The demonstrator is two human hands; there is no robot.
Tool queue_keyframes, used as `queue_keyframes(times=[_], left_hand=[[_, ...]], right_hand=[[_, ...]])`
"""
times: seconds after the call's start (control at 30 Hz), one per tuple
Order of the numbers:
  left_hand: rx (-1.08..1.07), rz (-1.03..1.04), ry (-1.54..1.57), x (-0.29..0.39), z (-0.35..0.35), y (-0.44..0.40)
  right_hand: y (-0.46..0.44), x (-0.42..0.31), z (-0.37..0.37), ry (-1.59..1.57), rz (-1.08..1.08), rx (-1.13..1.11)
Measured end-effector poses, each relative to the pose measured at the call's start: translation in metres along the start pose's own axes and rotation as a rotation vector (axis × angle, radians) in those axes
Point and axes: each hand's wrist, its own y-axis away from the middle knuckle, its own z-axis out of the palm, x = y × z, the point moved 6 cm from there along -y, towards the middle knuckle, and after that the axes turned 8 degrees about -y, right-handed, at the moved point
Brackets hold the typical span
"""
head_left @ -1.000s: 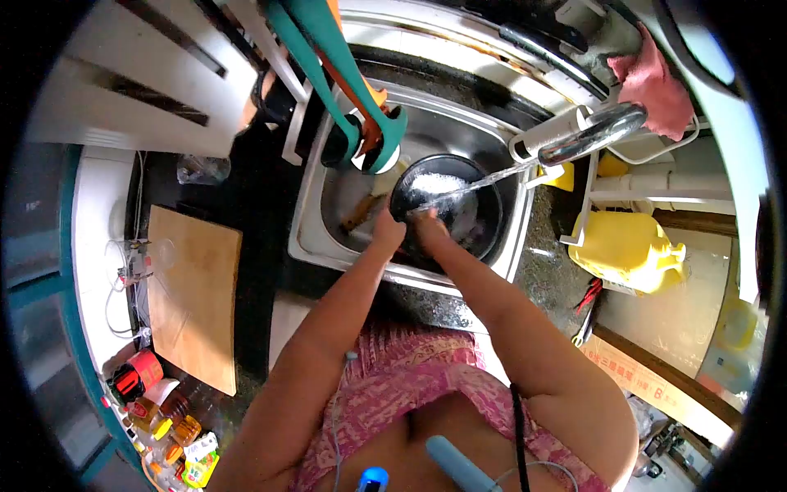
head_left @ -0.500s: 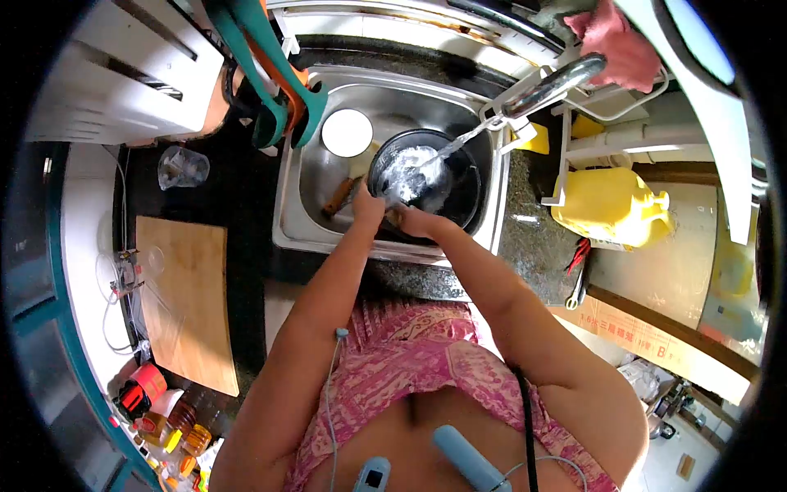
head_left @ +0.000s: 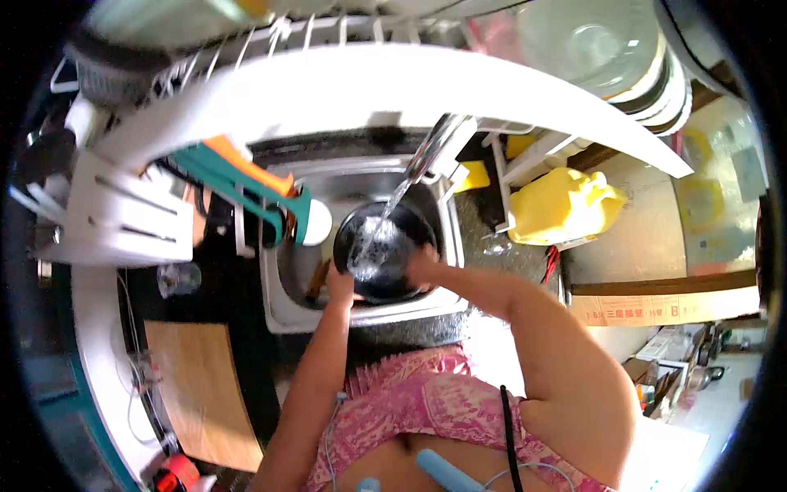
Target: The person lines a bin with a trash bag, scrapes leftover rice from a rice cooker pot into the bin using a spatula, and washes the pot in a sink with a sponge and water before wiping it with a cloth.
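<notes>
Water runs from the faucet [head_left: 428,156] into a round black pan [head_left: 398,246] in the steel sink [head_left: 283,316]. My left hand [head_left: 340,284] is at the pan's near left edge, its fingers closed around the rim. On the right inner side of the pan, my right hand [head_left: 423,266] is blurred, and its fingers cannot be made out. A wooden handle [head_left: 316,280] lies in the sink left of the pan, beside my left hand. A white round item [head_left: 316,223] shows behind the hanging teal utensils [head_left: 246,197].
A white rack shelf [head_left: 393,78] crosses above the sink, with a glass bowl [head_left: 590,45] at its right. Right of the sink are a yellow jug [head_left: 566,207] and a yellow sponge [head_left: 473,175]. A wooden board [head_left: 201,394] lies at the left.
The view has tilted up, bringing the white shelf into sight. My right hand has moved from beside my left hand to the right side of the pan.
</notes>
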Motion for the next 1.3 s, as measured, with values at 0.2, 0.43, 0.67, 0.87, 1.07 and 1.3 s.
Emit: queue_keyframes(times=[0.2,0.43,0.67,0.87,1.07,1.3], left_hand=[[-0.295,-0.23,0.098,0.007,0.0,0.006],[-0.277,-0.122,0.021,-0.001,0.003,-0.001],[-0.045,-0.148,-0.088,-0.033,-0.003,-0.034],[0.049,-0.089,0.056,0.013,-0.001,0.011],[0.133,-0.198,0.011,0.002,-0.003,0.013],[0.239,-0.015,-0.247,-0.031,-0.017,-0.033]], right_hand=[[-0.07,-0.081,-0.012,-1.895,-0.507,0.135],[-0.131,0.013,-0.035,-1.19,0.124,0.704],[-0.117,-0.031,0.049,-1.203,0.522,0.183],[-0.122,-0.018,-0.03,-0.522,0.078,0.528],[-0.081,-0.04,-0.01,-0.122,-0.255,0.206],[-0.086,-0.061,-0.013,-0.546,0.11,0.412]])
